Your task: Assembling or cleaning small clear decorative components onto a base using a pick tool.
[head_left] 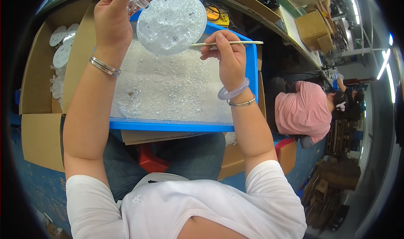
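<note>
Near the lap (198,152), a wide, blue-rimmed plastic tray (168,125) holds tiny clear bits (168,85). Over its far end is a round, clear plastic disc (171,26) dotted with bits, maybe so the tray can catch any that drop. The left hand (112,24) grips a knobbly clear plastic piece (139,0) beside it; I cannot tell if they join. The right hand (228,56) pinches a thin, pale stick (253,42), tip at the disc's edge. Farther off sits a person in pink (303,110).
</note>
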Demonstrator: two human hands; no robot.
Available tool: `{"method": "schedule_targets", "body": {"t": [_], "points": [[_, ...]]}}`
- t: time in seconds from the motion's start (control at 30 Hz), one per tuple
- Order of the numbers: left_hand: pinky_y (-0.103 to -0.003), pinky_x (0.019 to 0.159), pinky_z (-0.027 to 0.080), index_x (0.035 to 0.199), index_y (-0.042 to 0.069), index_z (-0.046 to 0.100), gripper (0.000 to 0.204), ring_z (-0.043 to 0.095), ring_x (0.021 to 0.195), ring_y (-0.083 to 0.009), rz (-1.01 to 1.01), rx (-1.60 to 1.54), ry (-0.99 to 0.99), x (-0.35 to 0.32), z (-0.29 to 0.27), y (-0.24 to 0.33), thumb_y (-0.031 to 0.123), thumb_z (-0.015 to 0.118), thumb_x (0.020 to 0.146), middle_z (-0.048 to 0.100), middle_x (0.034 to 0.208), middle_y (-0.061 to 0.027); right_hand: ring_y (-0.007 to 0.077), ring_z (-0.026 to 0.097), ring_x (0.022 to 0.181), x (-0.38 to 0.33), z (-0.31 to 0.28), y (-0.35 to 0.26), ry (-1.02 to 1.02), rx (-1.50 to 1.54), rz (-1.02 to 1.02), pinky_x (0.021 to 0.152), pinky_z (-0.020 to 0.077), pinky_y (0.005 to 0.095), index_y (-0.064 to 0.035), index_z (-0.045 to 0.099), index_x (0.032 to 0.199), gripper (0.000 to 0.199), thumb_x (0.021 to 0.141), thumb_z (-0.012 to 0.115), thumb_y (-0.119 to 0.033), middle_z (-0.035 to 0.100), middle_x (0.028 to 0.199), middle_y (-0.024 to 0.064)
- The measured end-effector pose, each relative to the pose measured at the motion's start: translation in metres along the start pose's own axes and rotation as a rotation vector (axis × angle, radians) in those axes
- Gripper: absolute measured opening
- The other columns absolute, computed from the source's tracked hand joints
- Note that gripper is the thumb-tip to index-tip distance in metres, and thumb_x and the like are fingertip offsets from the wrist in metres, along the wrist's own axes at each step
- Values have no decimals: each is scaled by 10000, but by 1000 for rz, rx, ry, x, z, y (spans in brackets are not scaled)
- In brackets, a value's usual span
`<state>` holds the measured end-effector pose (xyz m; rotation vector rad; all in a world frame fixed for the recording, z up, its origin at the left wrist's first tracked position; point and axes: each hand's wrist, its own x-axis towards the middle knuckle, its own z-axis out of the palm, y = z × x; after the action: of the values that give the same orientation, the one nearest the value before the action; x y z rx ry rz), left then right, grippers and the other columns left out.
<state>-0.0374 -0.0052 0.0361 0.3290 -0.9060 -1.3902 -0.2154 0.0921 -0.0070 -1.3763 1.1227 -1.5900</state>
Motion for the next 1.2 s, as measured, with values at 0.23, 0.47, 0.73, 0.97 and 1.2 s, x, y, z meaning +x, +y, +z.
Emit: {"method": "schedule_targets", "body": {"t": [0.23,0.47,0.73,0.97,1.2], "points": [[-216,608,445,835,-21,595,182,567,642,-131,2,38,32,0,1,-1,130,578,734,600,757,-73,130,562,621,0,3,0,-43,-50,14,561,483,241,0,531,777,230,850,420,-188,559,698,83],[-270,764,458,937,16,582,242,565,901,-256,76,119,-134,12,-32,-14,182,552,765,551,1010,-166,129,557,602,-2,-1,-3,-1,-41,0,531,471,242,4,528,763,221,846,418,-168,553,687,81],[-280,774,454,932,19,584,237,563,905,-255,56,106,-122,11,-31,-12,181,550,762,551,1012,-166,132,560,597,0,1,-3,48,-44,-59,533,487,243,6,528,775,227,850,413,-175,553,687,87],[-223,594,447,841,-22,592,189,567,635,-139,35,-11,-15,0,-2,-1,135,574,738,599,752,-76,128,557,598,-1,2,0,30,-33,-30,540,485,242,3,529,783,229,852,417,-185,554,686,81],[-285,779,452,925,21,586,227,563,906,-252,70,106,-141,10,-32,-11,173,551,761,552,1014,-158,130,549,597,-3,9,3,-97,-59,24,540,480,238,8,520,771,219,850,404,-161,551,683,83]]}}
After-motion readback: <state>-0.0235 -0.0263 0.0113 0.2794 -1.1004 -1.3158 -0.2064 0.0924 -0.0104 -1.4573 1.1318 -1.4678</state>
